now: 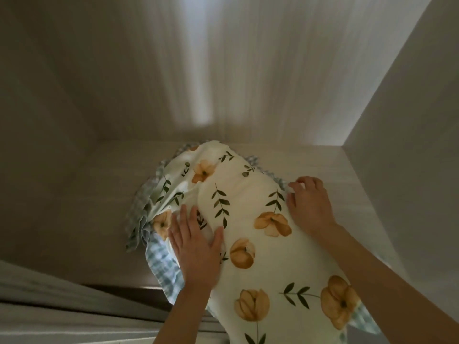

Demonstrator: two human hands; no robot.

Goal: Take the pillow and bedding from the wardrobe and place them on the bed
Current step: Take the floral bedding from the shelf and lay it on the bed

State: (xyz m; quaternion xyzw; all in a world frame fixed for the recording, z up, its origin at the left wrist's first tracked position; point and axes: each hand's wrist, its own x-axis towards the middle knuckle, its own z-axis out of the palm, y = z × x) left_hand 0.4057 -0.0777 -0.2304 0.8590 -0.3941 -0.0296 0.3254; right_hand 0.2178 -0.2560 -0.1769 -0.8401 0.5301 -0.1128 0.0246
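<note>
A cream pillow (250, 214) printed with orange flowers and green leaves lies on the wardrobe shelf (94, 207), its near end sticking out over the shelf's front edge. Blue-and-white checked bedding (161, 264) is bunched under it and shows along its left side and at the lower right. My left hand (196, 247) lies flat on the pillow's left part, fingers straight. My right hand (310, 202) rests on the pillow's right edge with its fingertips curled over the edge onto the fabric.
Pale wood-grain wardrobe walls enclose the shelf: a back panel (223, 70) and a right side panel (409, 120). Bare shelf surface lies to the left and right of the pillow. A lower ledge (62, 306) runs across the bottom left.
</note>
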